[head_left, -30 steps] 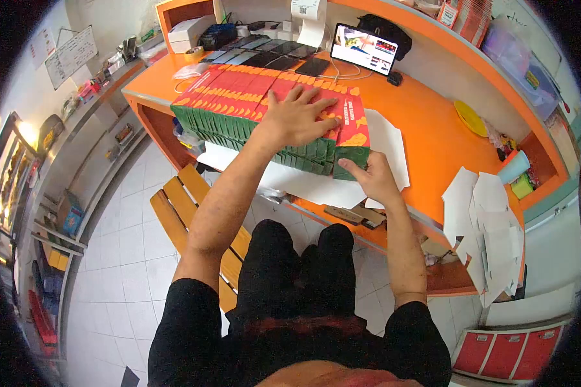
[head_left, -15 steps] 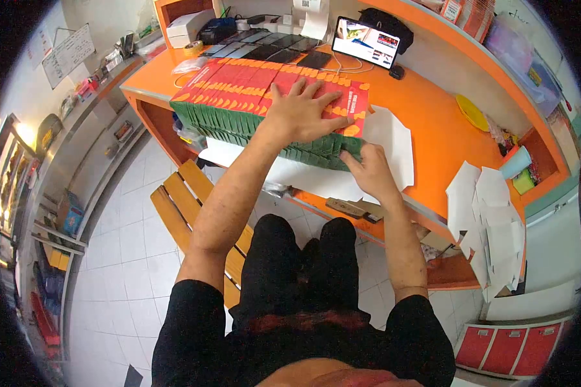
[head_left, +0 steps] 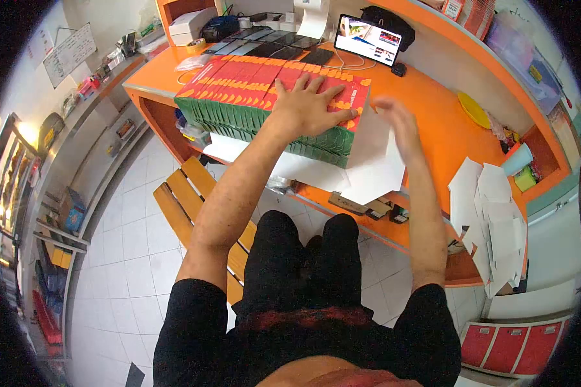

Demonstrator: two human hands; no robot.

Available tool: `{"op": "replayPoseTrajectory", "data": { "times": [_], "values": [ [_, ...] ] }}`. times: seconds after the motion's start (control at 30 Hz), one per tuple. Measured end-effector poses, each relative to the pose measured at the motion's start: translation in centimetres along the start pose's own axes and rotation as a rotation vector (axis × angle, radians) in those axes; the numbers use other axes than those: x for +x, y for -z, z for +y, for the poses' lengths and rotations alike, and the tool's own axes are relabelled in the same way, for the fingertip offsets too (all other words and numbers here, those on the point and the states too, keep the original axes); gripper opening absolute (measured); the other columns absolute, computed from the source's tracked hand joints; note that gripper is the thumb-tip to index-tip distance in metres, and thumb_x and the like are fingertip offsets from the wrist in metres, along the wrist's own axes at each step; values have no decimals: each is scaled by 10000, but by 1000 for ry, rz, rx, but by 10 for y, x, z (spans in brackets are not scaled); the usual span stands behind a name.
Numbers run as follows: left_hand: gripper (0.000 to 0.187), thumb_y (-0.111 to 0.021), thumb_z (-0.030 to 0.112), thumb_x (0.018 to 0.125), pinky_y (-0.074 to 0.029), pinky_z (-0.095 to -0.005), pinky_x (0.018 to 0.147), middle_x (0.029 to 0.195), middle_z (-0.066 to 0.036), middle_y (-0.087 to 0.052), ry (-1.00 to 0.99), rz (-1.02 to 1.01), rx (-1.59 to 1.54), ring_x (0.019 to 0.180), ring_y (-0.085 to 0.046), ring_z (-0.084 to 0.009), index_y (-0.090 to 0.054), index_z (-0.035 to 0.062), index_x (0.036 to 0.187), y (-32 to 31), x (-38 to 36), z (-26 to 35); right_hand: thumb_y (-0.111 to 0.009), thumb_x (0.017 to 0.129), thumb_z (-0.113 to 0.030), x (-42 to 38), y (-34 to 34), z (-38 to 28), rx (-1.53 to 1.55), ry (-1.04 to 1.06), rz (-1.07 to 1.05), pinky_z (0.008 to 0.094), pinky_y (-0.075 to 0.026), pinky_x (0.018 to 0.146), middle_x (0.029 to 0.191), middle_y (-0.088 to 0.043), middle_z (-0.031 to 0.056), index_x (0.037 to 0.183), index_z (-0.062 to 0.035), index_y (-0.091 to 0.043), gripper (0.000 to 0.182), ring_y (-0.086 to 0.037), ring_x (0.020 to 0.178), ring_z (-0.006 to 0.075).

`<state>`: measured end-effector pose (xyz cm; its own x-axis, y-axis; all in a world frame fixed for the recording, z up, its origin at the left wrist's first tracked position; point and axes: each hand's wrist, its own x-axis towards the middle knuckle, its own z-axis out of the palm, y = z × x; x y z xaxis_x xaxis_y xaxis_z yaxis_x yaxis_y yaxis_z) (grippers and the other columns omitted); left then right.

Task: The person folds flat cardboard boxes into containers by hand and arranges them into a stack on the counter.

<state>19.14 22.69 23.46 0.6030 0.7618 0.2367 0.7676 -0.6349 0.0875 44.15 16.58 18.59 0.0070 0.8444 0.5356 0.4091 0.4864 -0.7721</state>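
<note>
A long stack of red and green packets point(head_left: 239, 80) lies on white card point(head_left: 374, 168) at the desk's front edge, red and orange faces up, green sides toward me. My left hand point(head_left: 310, 109) rests flat on the red top near the right end of the stack, fingers spread. Just beyond that end, my right hand point(head_left: 397, 122) is raised over the white card. It is blurred, its fingers are apart, and nothing shows in it.
Behind the stack are rows of dark phones point(head_left: 265, 45) and a lit tablet point(head_left: 366, 40). A yellow plate point(head_left: 473, 110) lies at the right, with folded white card pieces point(head_left: 490, 226) nearer me. A slatted wooden bench point(head_left: 187, 200) stands below the desk's left part.
My right hand has let go of the green end of the stack and moved up and right. The white card near it has shifted. My left hand stays on the stack.
</note>
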Motion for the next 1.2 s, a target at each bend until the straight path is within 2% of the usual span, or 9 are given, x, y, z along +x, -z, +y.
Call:
{"op": "replayPoseTrajectory", "data": {
  "times": [0.13, 0.2, 0.37, 0.53, 0.7, 0.8, 0.9, 1.07, 1.2],
  "values": [
    [894, -340, 836, 849, -85, -748, 1125, 1636, -122, -247, -6, -5, -32, 1512, -205, -343, -400, 260, 1529, 0, -1, 1, -586, 952, -139, 41, -12, 69, -21, -270, 121, 346, -455, 990, 1150, -699, 126, 1178, 23, -661, 288, -635, 1078, 226],
    [890, -340, 833, 851, -86, -751, 1122, 1635, -124, -249, -4, -1, -29, 1511, -206, -344, -399, 260, 1530, 0, 0, 0, -593, 951, -101, 52, -20, 90, -122, -258, -74, 353, -467, 977, 1146, -705, 136, 1188, 32, -648, 278, -650, 1051, 228],
    [857, -351, 805, 866, -87, -758, 1119, 1623, -133, -273, -2, -10, -17, 1507, -214, -350, -404, 263, 1527, -3, 2, 0, -582, 953, -48, 52, -23, 68, -102, -165, -111, 372, -481, 966, 1146, -708, 141, 1201, 32, -633, 265, -656, 1051, 228],
    [838, -368, 784, 872, -84, -763, 1117, 1607, -139, -305, -6, -9, -37, 1504, -217, -353, -416, 256, 1520, 1, 2, 4, -589, 950, -51, 73, -47, 142, 88, 30, 116, 372, -501, 927, 1160, -703, 114, 1216, 25, -622, 279, -648, 1040, 206],
    [835, -381, 785, 867, -105, -771, 1107, 1602, -144, -311, 22, 24, -20, 1500, -229, -351, -426, 257, 1512, -4, 3, 3, -620, 946, -103, 69, -29, 100, 136, -166, 13, 360, -509, 878, 1148, -703, 100, 1219, 20, -621, 300, -638, 1006, 198],
    [846, -382, 801, 858, -143, -770, 1103, 1613, -129, -297, 33, 16, 2, 1502, -237, -330, -416, 269, 1515, -1, 4, 4, -625, 950, -123, 73, -18, 87, -240, -106, -66, 340, -514, 846, 1124, -702, 111, 1222, 23, -620, 308, -640, 994, 188],
    [833, -386, 798, 858, -148, -770, 1102, 1613, -123, -298, 29, 3, 5, 1502, -240, -321, -417, 286, 1513, 0, 1, 6, -640, 939, -126, 71, -27, 53, -154, -383, -64, 363, -530, 872, 1132, -693, 145, 1226, 16, -624, 320, -658, 1027, 217],
    [818, -381, 800, 859, -137, -772, 1107, 1617, -109, -293, -17, 12, 22, 1501, -244, -316, -419, 308, 1511, -2, 4, 2, -503, 1011, -339, 75, -69, 90, 804, -271, -8, 505, -504, 993, 1287, -603, 207, 1382, -25, -494, 486, -639, 1123, 310],
    [809, -378, 800, 861, -132, -767, 1111, 1618, -108, -291, -39, -7, 11, 1504, -243, -310, -420, 318, 1510, 1, -3, -2, -410, 1014, -473, 76, -99, 42, 1200, -355, -152, 595, -455, 1029, 1396, -501, 226, 1452, -36, -383, 619, -544, 1249, 386]
  ]
}}
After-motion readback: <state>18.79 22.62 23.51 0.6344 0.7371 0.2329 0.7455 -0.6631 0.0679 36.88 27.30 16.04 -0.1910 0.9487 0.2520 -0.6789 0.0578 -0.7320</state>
